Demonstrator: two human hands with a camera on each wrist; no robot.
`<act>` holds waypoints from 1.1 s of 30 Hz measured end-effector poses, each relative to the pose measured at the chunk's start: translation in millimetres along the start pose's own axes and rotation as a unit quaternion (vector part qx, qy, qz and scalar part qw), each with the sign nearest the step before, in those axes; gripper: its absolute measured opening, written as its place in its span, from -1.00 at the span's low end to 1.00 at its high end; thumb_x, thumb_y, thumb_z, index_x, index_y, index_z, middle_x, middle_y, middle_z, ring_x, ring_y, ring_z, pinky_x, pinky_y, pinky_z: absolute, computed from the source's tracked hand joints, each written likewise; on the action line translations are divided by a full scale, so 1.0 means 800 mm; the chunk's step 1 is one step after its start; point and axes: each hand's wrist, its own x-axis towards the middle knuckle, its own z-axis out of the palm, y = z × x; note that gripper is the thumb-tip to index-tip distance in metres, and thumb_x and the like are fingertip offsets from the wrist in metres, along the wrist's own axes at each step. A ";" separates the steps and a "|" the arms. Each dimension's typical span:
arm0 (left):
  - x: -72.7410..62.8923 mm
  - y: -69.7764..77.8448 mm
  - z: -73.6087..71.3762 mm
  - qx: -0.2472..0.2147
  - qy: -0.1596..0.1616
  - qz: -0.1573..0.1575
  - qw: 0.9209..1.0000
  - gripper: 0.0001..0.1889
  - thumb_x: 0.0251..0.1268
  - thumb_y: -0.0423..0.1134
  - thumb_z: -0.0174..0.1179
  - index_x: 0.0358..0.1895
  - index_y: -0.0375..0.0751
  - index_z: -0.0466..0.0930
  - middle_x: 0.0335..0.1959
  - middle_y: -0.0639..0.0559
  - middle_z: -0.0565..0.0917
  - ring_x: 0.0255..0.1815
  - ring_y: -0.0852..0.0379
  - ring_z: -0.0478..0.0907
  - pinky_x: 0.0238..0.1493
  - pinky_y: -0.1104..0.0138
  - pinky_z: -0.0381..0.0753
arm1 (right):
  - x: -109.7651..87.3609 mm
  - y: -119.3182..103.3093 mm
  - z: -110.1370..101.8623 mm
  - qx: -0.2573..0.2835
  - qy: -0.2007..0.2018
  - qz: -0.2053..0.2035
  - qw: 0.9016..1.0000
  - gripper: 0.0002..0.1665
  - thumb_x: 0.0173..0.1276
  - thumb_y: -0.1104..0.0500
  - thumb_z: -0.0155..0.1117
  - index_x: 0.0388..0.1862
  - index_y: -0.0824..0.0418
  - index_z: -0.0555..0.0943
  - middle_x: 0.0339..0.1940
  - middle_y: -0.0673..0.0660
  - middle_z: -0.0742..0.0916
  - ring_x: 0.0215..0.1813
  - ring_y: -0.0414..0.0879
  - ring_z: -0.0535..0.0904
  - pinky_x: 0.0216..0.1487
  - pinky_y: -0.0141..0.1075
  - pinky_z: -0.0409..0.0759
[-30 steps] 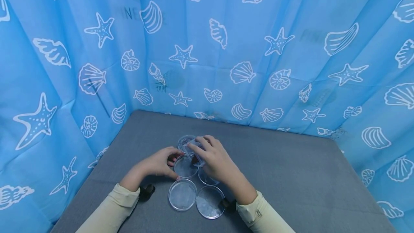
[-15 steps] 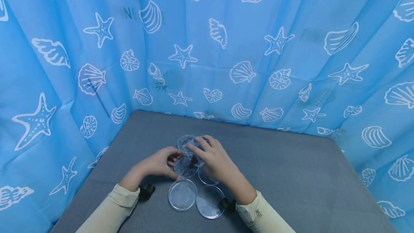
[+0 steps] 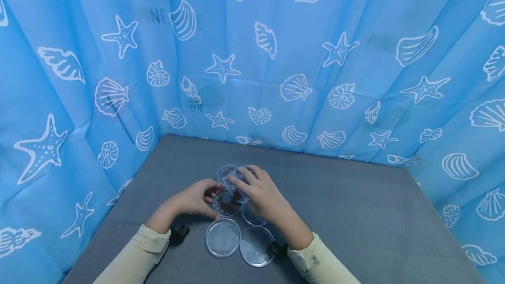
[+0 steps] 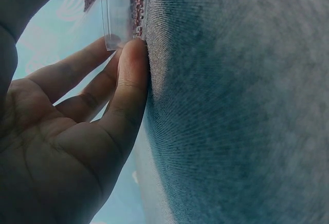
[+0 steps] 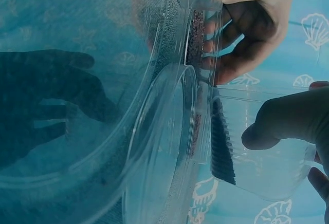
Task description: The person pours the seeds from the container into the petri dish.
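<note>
My right hand (image 3: 260, 189) grips a small clear plastic cup (image 5: 267, 157) with dark reddish-brown granules along its lower side. It is tilted over a petri dish (image 3: 221, 210) in the middle left of the group, where reddish-brown granules lie scattered. Around the left side of that dish, my left hand (image 3: 193, 198) holds its rim between thumb and fingers. In the left wrist view, the fingertips (image 4: 132, 54) touch the dish low at the cloth. Part of the cup hides behind my right fingers in the head view.
Another petri dish (image 3: 225, 172) with granules stands just behind. Two dishes lie nearer, one at left (image 3: 222, 238) and one at right (image 3: 256, 249), and another dish (image 3: 250, 217) sits partly under my right hand. Grey cloth (image 3: 355, 214) covers the table; a blue shell-print curtain (image 3: 260, 78) surrounds it.
Granules have come out of the tilted cup into the dish between my hands, which looked bare one second ago and now shows a brown layer. Both hands have stayed nearly still.
</note>
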 end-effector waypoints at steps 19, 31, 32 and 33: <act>-0.001 0.002 -0.001 -0.004 -0.007 0.006 1.000 -0.08 -0.04 -0.18 0.72 0.46 -0.24 0.47 0.34 -0.15 0.54 0.24 -0.05 0.56 0.23 0.15 0.75 | 0.000 0.006 0.002 0.004 0.010 0.000 1.000 -0.04 0.13 0.40 0.61 0.51 -0.04 0.51 0.39 0.18 0.63 0.40 0.17 0.54 0.35 0.06 0.67; -0.001 0.000 -0.002 -0.002 -0.009 0.026 1.000 -0.13 -0.05 -0.24 0.71 0.42 -0.25 0.52 0.26 -0.14 0.56 0.20 -0.04 0.56 0.20 0.19 0.77 | -0.017 0.038 -0.010 0.087 -0.017 0.144 0.986 0.17 -0.03 0.23 0.77 0.57 0.13 0.37 0.45 0.22 0.55 0.48 0.19 0.44 0.27 0.09 0.71; -0.001 0.001 -0.002 -0.001 -0.008 0.025 1.000 -0.13 -0.05 -0.24 0.71 0.41 -0.25 0.53 0.26 -0.14 0.56 0.19 -0.03 0.56 0.19 0.20 0.77 | -0.021 0.044 -0.012 0.106 -0.013 0.163 0.981 0.18 -0.03 0.21 0.78 0.57 0.15 0.36 0.45 0.22 0.54 0.47 0.18 0.44 0.28 0.10 0.69; -0.001 0.001 -0.002 -0.001 -0.007 0.025 1.000 -0.13 -0.06 -0.24 0.72 0.41 -0.26 0.53 0.25 -0.14 0.56 0.19 -0.03 0.56 0.18 0.22 0.77 | -0.024 0.049 -0.014 0.129 -0.008 0.182 0.975 0.19 -0.04 0.20 0.79 0.57 0.18 0.35 0.44 0.24 0.54 0.45 0.19 0.46 0.27 0.11 0.69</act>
